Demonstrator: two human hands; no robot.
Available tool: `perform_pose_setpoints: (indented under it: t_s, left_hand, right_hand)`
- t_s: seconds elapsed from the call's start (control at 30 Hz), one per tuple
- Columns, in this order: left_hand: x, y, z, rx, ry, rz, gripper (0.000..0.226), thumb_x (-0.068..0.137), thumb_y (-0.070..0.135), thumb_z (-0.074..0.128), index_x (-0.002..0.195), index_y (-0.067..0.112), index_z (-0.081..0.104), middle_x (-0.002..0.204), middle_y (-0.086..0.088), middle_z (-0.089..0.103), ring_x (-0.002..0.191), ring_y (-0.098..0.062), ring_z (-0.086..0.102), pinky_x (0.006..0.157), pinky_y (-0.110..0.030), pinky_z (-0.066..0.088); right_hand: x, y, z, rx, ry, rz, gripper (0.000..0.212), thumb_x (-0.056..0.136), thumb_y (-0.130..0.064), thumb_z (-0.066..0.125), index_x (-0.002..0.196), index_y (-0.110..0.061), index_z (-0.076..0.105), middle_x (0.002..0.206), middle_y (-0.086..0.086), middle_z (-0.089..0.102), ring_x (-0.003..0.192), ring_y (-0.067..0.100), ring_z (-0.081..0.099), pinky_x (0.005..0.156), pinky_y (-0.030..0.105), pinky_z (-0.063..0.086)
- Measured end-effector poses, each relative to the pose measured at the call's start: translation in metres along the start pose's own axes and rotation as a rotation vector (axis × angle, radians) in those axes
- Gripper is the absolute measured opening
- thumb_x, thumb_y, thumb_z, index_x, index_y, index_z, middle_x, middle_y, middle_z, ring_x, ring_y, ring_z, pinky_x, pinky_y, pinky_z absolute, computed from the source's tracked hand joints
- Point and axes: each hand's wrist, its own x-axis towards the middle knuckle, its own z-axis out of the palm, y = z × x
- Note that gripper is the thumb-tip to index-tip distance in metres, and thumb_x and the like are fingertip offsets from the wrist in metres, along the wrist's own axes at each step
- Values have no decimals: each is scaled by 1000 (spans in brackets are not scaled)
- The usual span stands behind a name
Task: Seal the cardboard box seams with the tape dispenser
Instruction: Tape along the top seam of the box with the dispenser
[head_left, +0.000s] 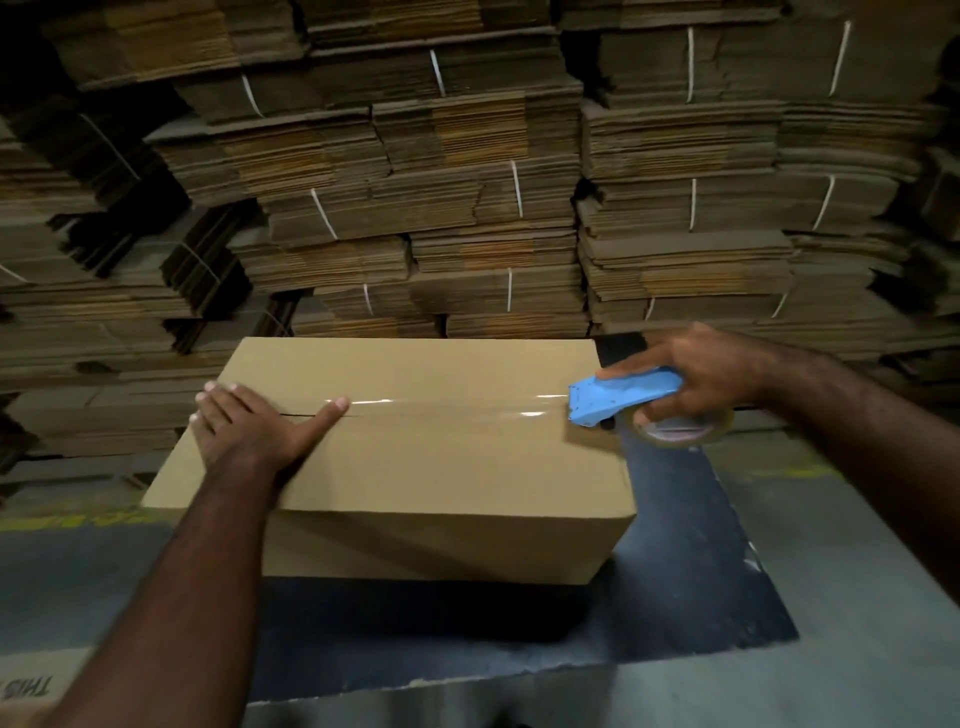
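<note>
1. Two bare hands work on one closed cardboard box, which sits on a dark mat on the floor.
2. Left hand lies flat and spread wide on the box top, near the box's left end, holding nothing. Its thumb rests on the centre seam, probably to pin the flaps shut and steady the box against the pull of the tape.
3. Right hand is wrapped around a blue dispenser at the box's right edge, index finger laid along its top, likely to press the blade end down.
4. Clear tape runs glossy along the seam from the thumb to the dispenser, covering most of the box top. A short stretch of open seam shows left of the thumb.
5. Tape roll hangs just past the box's right edge, suggesting this strip is nearly ready to fold down the side and cut.
6. Behind the box, tied bundles of flattened cartons are stacked high.
</note>
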Motion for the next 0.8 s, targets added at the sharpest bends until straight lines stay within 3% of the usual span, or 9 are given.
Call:
perform_pose_setpoints:
  t_s: [0.27, 0.57, 0.8]
  left_hand:
    - [-2, -1, 4, -1, 13, 14, 153, 48, 109, 8, 155, 1, -7, 163, -23, -13, 151, -36, -8, 122, -49, 0]
    - [-4, 3, 11, 43, 39, 59, 138, 62, 101, 4, 155, 0, -7, 162, -26, -12, 151, -38, -8, 122, -50, 0]
    - [-42, 64, 34, 32, 19, 478, 102, 87, 80, 1, 155, 5, -12, 162, -20, -19, 151, -32, -14, 123, -46, 1]
  right_hand:
    - [-13, 34, 22, 54, -23, 82, 68, 84, -60, 63, 143, -57, 28, 135, -10, 54, 99, 7, 50, 82, 26, 37]
    - [-13, 33, 31, -31, 29, 80, 66, 86, -54, 64, 144, -50, 32, 135, -5, 54, 96, 3, 39, 77, 19, 25]
    - [-10, 35, 35, 13, 25, 79, 66, 83, -53, 68, 142, -47, 38, 129, -2, 57, 93, 8, 45, 78, 24, 33]
